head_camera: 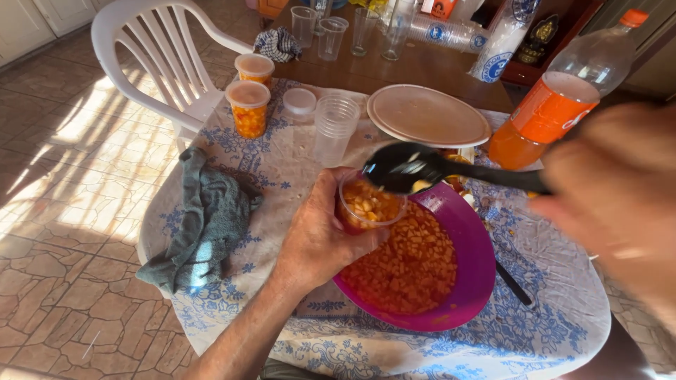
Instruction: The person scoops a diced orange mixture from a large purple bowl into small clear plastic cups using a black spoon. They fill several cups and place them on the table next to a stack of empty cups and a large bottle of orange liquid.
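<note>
Two lidded orange-filled cups (251,98), table's far-left.

Both hands curled closed, left (320,236) lower, right (620,186) raised.

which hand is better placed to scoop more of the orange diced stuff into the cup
Right. The right hand holds the black spoon, its bowl above the purple bowl. The left hand is wrapped around the plastic cup, tilted over the bowl.

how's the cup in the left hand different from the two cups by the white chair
The held cup is open, tilted over the purple bowl and gripped by the left hand; the two far cups are lidded, upright and standing free on the tablecloth. All are clear plastic holding the same orange diced food.
</note>
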